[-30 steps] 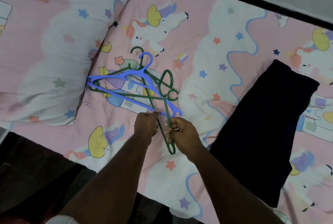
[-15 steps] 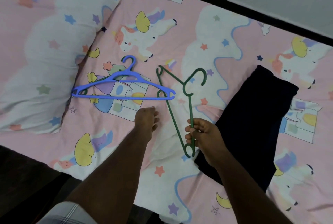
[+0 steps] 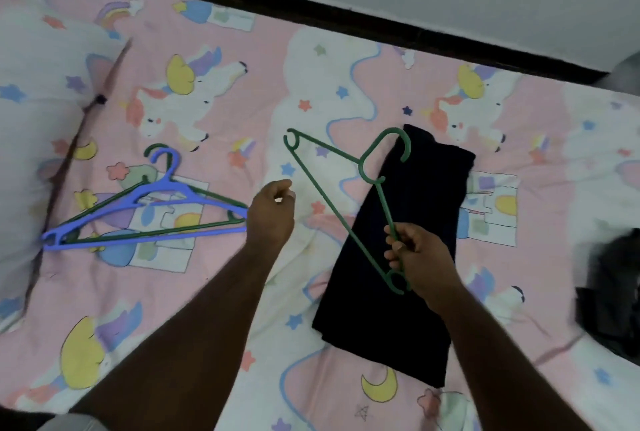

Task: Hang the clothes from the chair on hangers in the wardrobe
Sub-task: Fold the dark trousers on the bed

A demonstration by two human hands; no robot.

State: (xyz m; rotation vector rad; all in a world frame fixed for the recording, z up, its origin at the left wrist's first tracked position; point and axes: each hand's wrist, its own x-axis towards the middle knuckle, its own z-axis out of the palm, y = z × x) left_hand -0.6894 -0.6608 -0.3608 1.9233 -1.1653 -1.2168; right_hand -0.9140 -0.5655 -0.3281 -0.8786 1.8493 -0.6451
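Head view: right hand (image 3: 417,252) pinches one arm of a green hanger (image 3: 346,202), fingers curled round it near the lower end, hook pointing away over the folded dark garment (image 3: 401,257) on the bed (image 3: 346,49). Prob held by that arm so the free end can be fed into the cloth.

Left hand (image 3: 273,210) hovers just beside the hanger w/ fingers loosely curled, holding nothing, likely ready to lift the fabric.

Spare blue hanger (image 3: 145,212) lies over another green one (image 3: 156,222), parked well to the left near the pillow (image 3: 38,84).
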